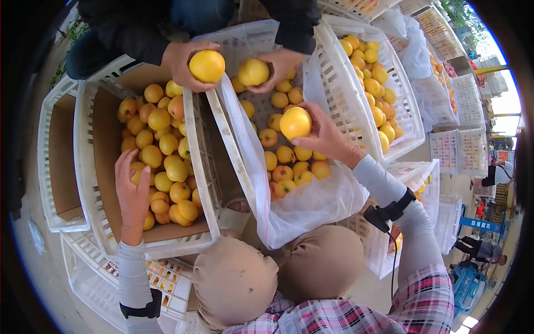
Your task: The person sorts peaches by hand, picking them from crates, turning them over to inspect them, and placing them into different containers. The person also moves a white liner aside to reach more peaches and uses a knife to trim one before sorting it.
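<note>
In the head view, my right hand [328,136] grips a round yellow-orange fruit [295,123], raised over the lined crate [236,147] in the middle. Beneath it lie several similar fruits, some blushed red, on a white mesh liner [311,203]. My left hand [132,192] reaches into the left crate [203,167], its fingers and thumb curved around a yellow fruit [137,173] among the pile. Cardboard [105,150] lines that crate. Opposite me, another person's two hands hold one yellow fruit [207,66] and a second yellow fruit [253,72].
Another crate of fruit [384,94] stands to the right. A narrow cardboard-lined crate [61,211] sits at far left, and a lower crate [172,281] is by my left forearm. My knees [236,278] are close to the crates. Stacked crates [467,100] and people are farther right.
</note>
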